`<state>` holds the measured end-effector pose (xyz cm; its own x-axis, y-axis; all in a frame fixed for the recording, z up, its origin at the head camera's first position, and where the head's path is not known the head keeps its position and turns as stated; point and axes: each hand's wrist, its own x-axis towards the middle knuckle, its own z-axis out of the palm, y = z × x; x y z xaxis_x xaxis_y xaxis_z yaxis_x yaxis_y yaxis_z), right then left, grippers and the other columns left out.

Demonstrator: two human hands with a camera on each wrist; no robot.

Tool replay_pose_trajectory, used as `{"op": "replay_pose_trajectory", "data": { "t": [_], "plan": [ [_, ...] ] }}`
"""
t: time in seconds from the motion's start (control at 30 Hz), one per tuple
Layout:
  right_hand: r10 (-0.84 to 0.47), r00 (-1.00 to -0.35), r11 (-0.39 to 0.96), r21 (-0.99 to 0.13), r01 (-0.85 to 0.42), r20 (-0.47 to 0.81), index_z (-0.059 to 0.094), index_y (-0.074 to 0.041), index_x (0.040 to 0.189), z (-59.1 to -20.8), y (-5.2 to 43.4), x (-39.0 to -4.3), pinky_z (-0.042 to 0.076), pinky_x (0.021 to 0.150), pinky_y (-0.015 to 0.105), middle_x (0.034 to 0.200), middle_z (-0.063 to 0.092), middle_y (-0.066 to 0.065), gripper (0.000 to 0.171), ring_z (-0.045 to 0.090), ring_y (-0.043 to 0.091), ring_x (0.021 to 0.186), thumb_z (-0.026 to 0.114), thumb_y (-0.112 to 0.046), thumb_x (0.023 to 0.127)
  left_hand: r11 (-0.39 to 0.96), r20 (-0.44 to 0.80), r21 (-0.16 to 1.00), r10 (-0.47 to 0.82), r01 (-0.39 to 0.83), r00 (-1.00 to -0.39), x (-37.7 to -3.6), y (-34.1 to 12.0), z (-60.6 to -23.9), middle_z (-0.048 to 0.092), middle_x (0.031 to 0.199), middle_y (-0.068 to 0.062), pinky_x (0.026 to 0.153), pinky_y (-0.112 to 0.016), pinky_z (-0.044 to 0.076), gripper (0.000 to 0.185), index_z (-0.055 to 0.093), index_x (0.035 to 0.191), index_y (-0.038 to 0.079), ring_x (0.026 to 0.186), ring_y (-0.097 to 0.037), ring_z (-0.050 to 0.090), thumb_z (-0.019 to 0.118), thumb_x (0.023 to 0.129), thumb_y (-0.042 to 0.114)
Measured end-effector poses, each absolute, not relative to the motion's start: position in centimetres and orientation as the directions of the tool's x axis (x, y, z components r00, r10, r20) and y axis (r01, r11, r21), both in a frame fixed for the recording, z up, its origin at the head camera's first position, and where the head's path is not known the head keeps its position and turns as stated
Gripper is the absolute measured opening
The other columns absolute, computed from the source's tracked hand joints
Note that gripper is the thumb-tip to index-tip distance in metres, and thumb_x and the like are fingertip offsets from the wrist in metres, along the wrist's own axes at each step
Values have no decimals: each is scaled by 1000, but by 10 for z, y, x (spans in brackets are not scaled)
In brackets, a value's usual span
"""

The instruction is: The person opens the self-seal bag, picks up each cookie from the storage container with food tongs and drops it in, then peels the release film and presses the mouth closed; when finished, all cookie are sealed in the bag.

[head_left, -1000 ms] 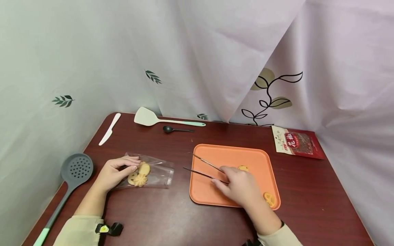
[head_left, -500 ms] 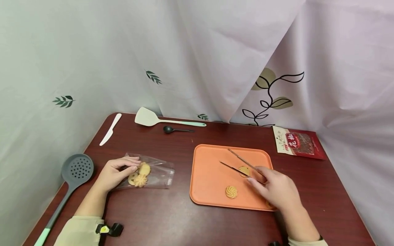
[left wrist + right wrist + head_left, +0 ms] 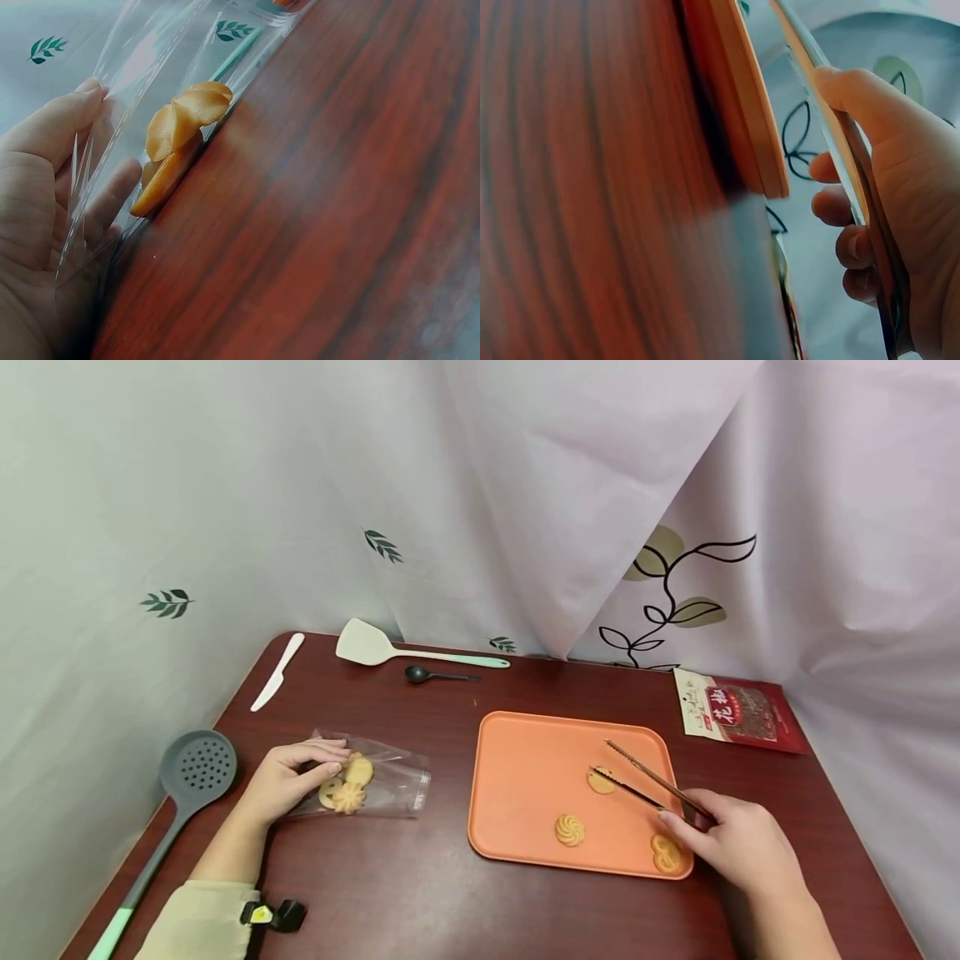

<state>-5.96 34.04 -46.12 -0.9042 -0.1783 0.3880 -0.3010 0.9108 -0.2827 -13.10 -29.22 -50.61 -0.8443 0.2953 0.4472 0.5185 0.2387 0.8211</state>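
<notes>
My left hand (image 3: 288, 778) rests on the table and pinches the edge of a clear plastic bag (image 3: 390, 781) that holds several cookies (image 3: 347, 783); the left wrist view shows the cookies (image 3: 176, 139) inside the bag (image 3: 142, 67) beside my fingers. My right hand (image 3: 738, 843) grips metal tongs (image 3: 637, 781) at the right edge of an orange tray (image 3: 517, 760). The tong tips are apart, over a round cookie (image 3: 600, 781). A swirl cookie (image 3: 569, 830) and a pretzel-shaped cookie (image 3: 664, 853) also lie on the tray. In the right wrist view my fingers hold the tongs (image 3: 840, 150) beside the tray's rim (image 3: 742, 112).
A grey slotted ladle (image 3: 187, 777) lies at the table's left edge. At the back are a white knife (image 3: 277, 671), a cream spatula (image 3: 390, 649) and a small black spoon (image 3: 435, 675). A red snack packet (image 3: 738, 710) sits back right. Curtains hang close behind.
My right hand has drawn the tongs from the tray's left side to its right edge, uncovering the cookies on the tray. The left hand and bag have stayed put.
</notes>
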Motion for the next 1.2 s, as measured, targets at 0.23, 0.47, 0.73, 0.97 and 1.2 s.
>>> {"op": "replay_pose_trajectory", "data": {
  "t": [0.23,0.47,0.73,0.97,1.2],
  "plan": [
    [-136,-954,923,-317,-220,268,76,-29,100,-458,353,-55,33,53,26,64,45,-21,36,44,-1,59,94,-51,78,245,440,824,292,511,-849,-132,-292,-508,78,106,-22,108,-20,48,30,81,102,-4,119,-11,70,74,82,-26],
    [-157,-950,911,-332,-245,269,74,-30,95,-461,358,-52,32,51,22,64,45,-24,34,43,-4,58,96,-48,77,244,441,823,297,514,-847,-134,-290,-506,79,106,-21,108,-21,48,29,81,101,-4,119,-12,71,74,83,-25],
    [-193,-939,905,-318,-282,285,70,-36,89,-463,358,-51,29,49,17,63,44,-27,32,42,-5,56,97,-46,76,252,437,822,294,510,-850,-132,-291,-505,78,106,-22,108,-20,48,29,81,102,-4,120,-12,70,74,83,-25],
    [-224,-936,905,-298,-304,272,72,-35,89,-462,357,-51,29,50,20,63,41,-27,30,41,-5,58,97,-44,75,251,436,824,292,508,-851,-132,-292,-506,78,106,-23,108,-21,47,31,82,101,-2,120,-11,70,74,83,-25],
    [-207,-950,919,-288,-270,232,70,-38,85,-462,357,-52,29,51,24,59,35,-26,28,39,-3,59,95,-46,78,249,438,823,293,510,-850,-133,-292,-507,78,106,-22,107,-20,48,30,82,102,-3,119,-12,70,74,83,-25]
  ]
}}
